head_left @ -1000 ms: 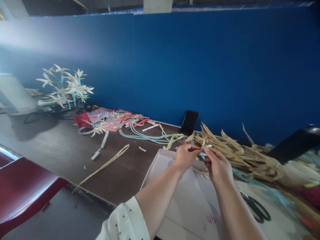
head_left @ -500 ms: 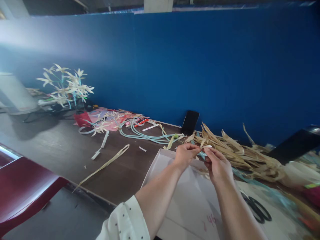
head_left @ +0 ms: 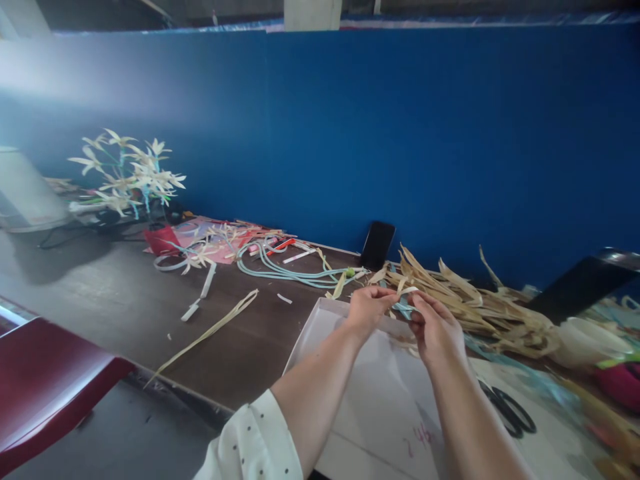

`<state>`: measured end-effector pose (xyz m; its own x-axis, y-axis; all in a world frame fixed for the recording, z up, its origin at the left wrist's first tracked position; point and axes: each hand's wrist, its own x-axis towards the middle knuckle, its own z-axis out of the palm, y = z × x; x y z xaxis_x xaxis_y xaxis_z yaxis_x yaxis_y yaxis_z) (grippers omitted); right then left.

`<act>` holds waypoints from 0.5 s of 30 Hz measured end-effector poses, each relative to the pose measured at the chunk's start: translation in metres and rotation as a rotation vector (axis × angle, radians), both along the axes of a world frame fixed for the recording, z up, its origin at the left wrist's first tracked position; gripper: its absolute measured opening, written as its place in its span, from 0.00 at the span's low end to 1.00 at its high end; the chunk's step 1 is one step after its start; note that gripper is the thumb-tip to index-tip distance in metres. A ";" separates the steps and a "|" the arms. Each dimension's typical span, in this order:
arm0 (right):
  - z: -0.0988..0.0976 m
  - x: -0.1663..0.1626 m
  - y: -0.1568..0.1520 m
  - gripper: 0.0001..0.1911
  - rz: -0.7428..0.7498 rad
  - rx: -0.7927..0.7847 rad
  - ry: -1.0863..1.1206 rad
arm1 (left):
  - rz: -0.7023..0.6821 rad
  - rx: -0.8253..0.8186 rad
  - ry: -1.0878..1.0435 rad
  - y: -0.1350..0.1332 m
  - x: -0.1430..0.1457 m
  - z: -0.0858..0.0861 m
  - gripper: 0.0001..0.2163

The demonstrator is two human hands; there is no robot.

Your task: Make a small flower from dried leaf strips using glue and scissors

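Note:
My left hand (head_left: 369,312) and my right hand (head_left: 438,328) meet over the far edge of a white cardboard box lid (head_left: 360,393). Their fingertips pinch a small pale strip of dried corn husk (head_left: 409,291), which spans the gap between them. Just behind and below the fingers shows a bit of light-blue material (head_left: 403,307), too small to make out. A pile of dried corn husks (head_left: 465,300) lies beyond my right hand. Black scissors (head_left: 510,410), seen by their handles, rest beside my right forearm.
A dark phone (head_left: 378,245) leans on the blue partition (head_left: 320,133). Light-blue cords (head_left: 280,272) and husk strips (head_left: 215,327) lie on the brown table (head_left: 250,360). Husk flowers (head_left: 133,170) stand in a red pot (head_left: 163,240). A white cup (head_left: 590,341) lies right; a red chair (head_left: 55,380) stands left.
My right fingertips have drawn slightly back from the left ones, baring more of the pale strip. The whole view has shifted a little.

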<state>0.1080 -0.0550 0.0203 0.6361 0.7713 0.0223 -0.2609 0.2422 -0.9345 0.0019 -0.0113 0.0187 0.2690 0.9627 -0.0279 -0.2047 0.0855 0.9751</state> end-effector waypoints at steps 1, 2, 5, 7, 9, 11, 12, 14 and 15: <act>0.002 0.001 -0.001 0.18 -0.032 0.022 0.010 | -0.004 -0.001 -0.005 0.000 0.000 0.000 0.15; 0.004 0.002 -0.002 0.19 -0.062 0.049 0.018 | -0.007 -0.002 -0.007 0.000 0.000 0.000 0.15; 0.017 0.003 -0.010 0.19 -0.108 0.120 0.018 | -0.018 -0.002 0.000 -0.002 0.000 0.001 0.14; 0.030 0.000 -0.018 0.18 -0.087 0.138 0.009 | -0.033 0.015 0.008 -0.003 0.000 0.001 0.13; 0.044 -0.005 -0.029 0.17 -0.038 0.130 -0.009 | -0.032 0.043 0.018 -0.004 -0.001 0.001 0.12; 0.055 -0.009 -0.043 0.16 0.040 0.108 -0.071 | -0.012 0.059 0.026 -0.003 0.000 -0.002 0.13; 0.059 -0.009 -0.050 0.16 0.075 0.101 -0.129 | 0.001 0.058 0.018 -0.002 0.001 -0.004 0.13; 0.062 0.000 -0.066 0.16 0.078 0.042 -0.279 | 0.021 0.077 -0.002 0.001 0.002 -0.008 0.13; 0.061 0.009 -0.075 0.16 0.067 -0.009 -0.375 | 0.027 0.083 0.000 0.002 0.003 -0.010 0.13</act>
